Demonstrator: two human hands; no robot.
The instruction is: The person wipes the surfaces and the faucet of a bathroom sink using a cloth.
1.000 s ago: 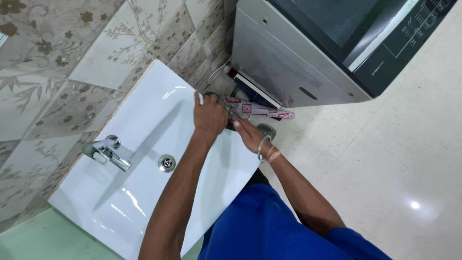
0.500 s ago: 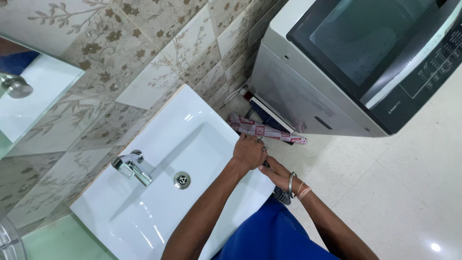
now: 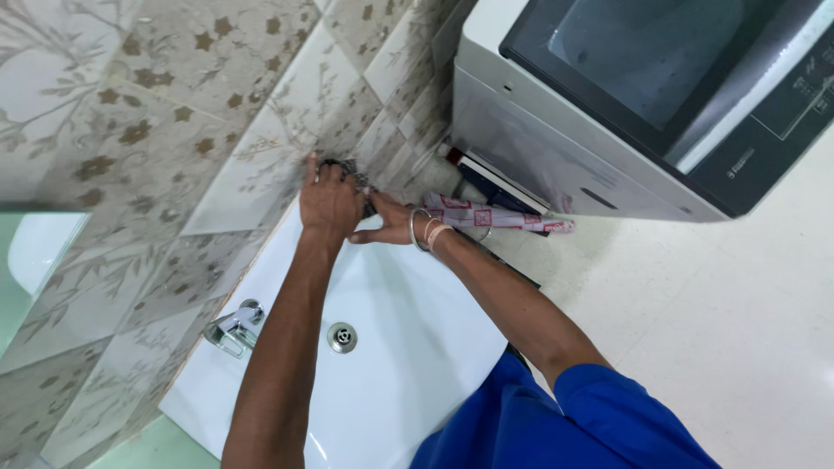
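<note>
Reaching over the sink [image 3: 408,339], both hands' fingers pinch a dark cloth [image 3: 352,174].

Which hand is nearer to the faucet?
Left. The left hand is at the basin's far corner, on the faucet side; the right hand lies beyond it.

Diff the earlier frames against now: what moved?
Both hands went from the basin's front right edge to its far corner by the tiled wall: left hand pressing a dark scrubber, right hand beside it. The camera shifted too. Tap, washer and the patterned roll stayed put.
</note>
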